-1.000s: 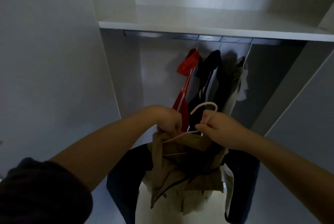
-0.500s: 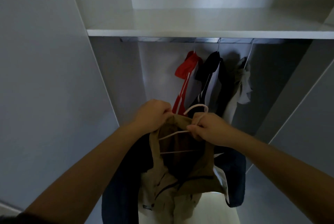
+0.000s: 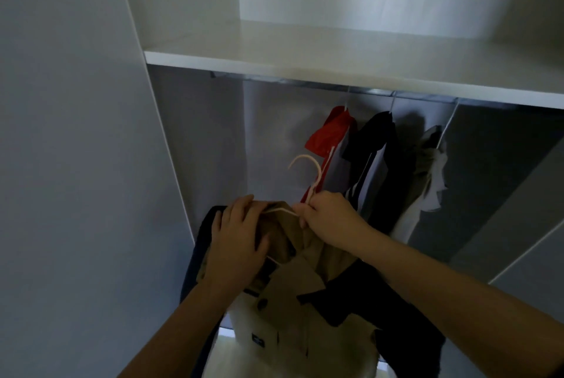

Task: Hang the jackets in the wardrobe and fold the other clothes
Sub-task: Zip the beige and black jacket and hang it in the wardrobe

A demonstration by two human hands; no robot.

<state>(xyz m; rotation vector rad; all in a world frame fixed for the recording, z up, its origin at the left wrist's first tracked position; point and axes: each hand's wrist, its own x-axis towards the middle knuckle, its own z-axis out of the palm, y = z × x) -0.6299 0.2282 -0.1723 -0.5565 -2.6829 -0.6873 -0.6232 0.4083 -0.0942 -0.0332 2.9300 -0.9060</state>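
Left hand [image 3: 241, 243] lies flat, fingers straight, pressing the tan jacket [image 3: 293, 289] at its shoulder. The jacket drapes toward 6 o'clock, showing a dark lining. Right hand [image 3: 329, 219] pinches the neck of the thin pale hanger [image 3: 309, 164], hook at 11 o'clock. At 12 to 2 o'clock, a red jacket [image 3: 331, 136], a black jacket [image 3: 378, 139] and a grey garment [image 3: 428, 160] crowd the metal rail [image 3: 375, 92].

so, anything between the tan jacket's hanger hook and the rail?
Nothing visible. The hanger hook, held by the right hand, is below the rail, facing a bare stretch left of the red jacket. The shelf sits just above the rail.
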